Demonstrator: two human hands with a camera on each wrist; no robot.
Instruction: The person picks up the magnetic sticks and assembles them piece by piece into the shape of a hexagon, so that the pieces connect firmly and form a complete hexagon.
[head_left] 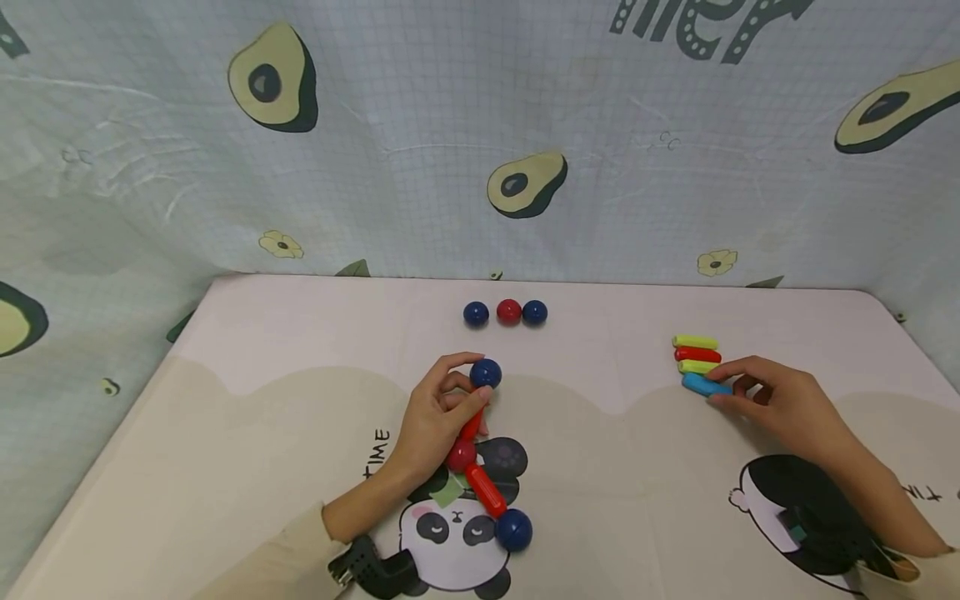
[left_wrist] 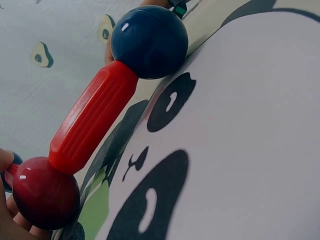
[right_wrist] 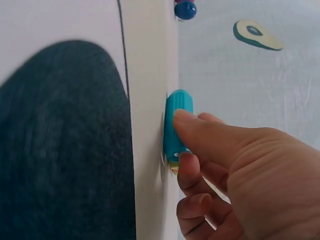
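Note:
My left hand grips one end of a chain of magnetic building pieces, fingers and thumb about a blue ball and the red rod below it. From there the chain runs through a red ball and a second red rod to another blue ball. The left wrist view shows this lower rod joined to a ball at each end. Over on the right, my right hand pinches a blue rod between thumb and fingers, at the near end of a row of rods.
Beyond the blue rod lie a yellow-green rod, a red rod and another yellow-green rod. Toward the table's back edge, a blue ball, a red ball and another blue ball form a line. A patterned curtain hangs behind.

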